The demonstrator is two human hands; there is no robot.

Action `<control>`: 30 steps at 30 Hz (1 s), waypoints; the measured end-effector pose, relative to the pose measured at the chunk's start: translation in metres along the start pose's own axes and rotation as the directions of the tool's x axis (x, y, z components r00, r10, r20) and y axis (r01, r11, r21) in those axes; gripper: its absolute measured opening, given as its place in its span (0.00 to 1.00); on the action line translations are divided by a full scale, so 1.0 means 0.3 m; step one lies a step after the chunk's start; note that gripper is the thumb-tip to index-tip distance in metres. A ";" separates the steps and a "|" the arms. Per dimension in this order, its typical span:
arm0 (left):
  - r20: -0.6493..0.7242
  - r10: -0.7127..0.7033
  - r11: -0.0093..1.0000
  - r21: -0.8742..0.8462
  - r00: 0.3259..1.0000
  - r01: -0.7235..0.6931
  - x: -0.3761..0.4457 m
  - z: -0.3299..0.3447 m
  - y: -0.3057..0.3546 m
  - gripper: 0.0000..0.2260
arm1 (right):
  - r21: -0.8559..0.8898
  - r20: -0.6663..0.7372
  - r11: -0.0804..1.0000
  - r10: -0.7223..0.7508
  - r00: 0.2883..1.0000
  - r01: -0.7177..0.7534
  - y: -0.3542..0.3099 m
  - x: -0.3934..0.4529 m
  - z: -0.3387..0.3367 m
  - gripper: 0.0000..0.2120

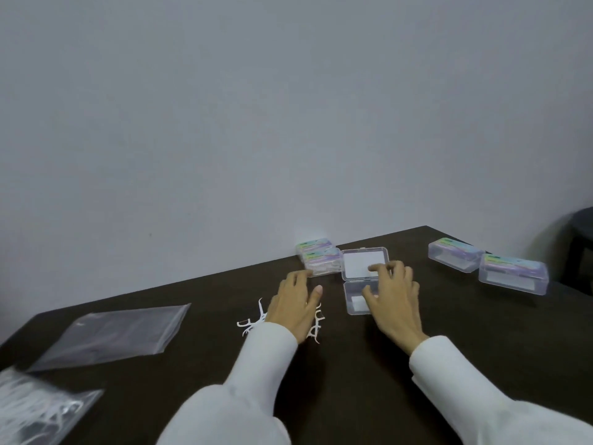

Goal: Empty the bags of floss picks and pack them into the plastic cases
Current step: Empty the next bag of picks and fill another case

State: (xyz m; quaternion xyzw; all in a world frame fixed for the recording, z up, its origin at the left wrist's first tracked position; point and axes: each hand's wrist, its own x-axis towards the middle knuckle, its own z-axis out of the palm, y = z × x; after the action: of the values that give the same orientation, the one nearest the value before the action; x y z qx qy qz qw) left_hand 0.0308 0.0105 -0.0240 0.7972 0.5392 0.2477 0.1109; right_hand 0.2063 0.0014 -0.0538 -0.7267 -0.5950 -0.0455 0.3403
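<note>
Left hand: the left hand [296, 303] is hovering palm down over the loose floss picks [256, 322], its fingers [301, 276] lying relaxed and a little apart, holding nothing that I can see.
Right hand: the right hand [393, 298] is resting over the open case [361, 284], fingers spread and bent, tips touching where lid and tray meet; whether they are pinching anything, I cannot tell.
Open case: it is lying near the middle of the table [353, 380], clear lid folded back toward the wall, tray toward the person.
Loose floss picks: a small white scatter is lying on the table just left of the open case, partly under the left hand.
Far-left cases: two closed cases [319, 256] with coloured labels are sitting against the wall, just left of the open lid.
Right cases: two more labelled cases [487, 264] are sitting at the far right, side by side.
Flat bag: an empty-looking clear bag [112, 335] is lying flat to the left.
Full bag: a bag of floss picks [38, 409] is lying at the near left corner.
Sleeves: both arms are showing white sleeves [449, 374].
</note>
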 end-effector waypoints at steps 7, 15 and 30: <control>0.082 -0.213 0.974 0.100 0.974 0.205 -0.051 -0.057 -0.212 0.22 | 0.177 0.193 0.923 -0.374 0.907 0.343 -0.154 -0.074 0.047 0.12; 0.017 -0.217 0.972 0.092 0.976 0.214 -0.056 -0.035 -0.308 0.17 | -0.021 0.294 0.941 -0.318 0.901 0.338 -0.209 -0.075 0.090 0.10; 0.063 -0.048 0.946 -0.319 0.997 0.066 -0.014 -0.053 -0.351 0.30 | 0.066 0.608 0.953 -0.274 0.745 0.296 -0.232 -0.026 0.049 0.37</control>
State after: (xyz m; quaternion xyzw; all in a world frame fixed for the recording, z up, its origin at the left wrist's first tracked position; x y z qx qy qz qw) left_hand -0.0632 0.0468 -0.0584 0.7593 0.5112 0.3068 0.2608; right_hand 0.1368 0.0073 -0.0381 -0.6084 -0.7757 0.1296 0.1065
